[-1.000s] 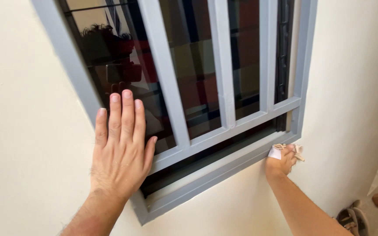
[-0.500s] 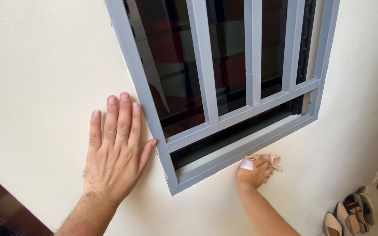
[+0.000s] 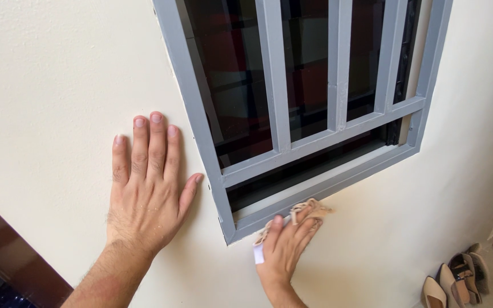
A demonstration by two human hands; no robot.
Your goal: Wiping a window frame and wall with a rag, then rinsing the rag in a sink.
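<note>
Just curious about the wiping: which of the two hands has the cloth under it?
The right hand, pressing a beige cloth against the grey window frame's bottom edge. The left hand lies flat and bare on the cream wall.

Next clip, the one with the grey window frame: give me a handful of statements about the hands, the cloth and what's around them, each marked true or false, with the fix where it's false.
1. The left hand lies flat, fingers spread, on the cream wall. True.
2. The right hand presses a beige cloth against the lower edge of the grey window frame. True.
3. The left hand grips one of the upright window bars. False: it rests on the wall, left of the frame.
4. The cloth is dark blue. False: it is beige.
5. Shoes lie on the floor at lower right. True.
6. The right hand is bare of any dressing. False: a white strip wraps one finger.
</note>
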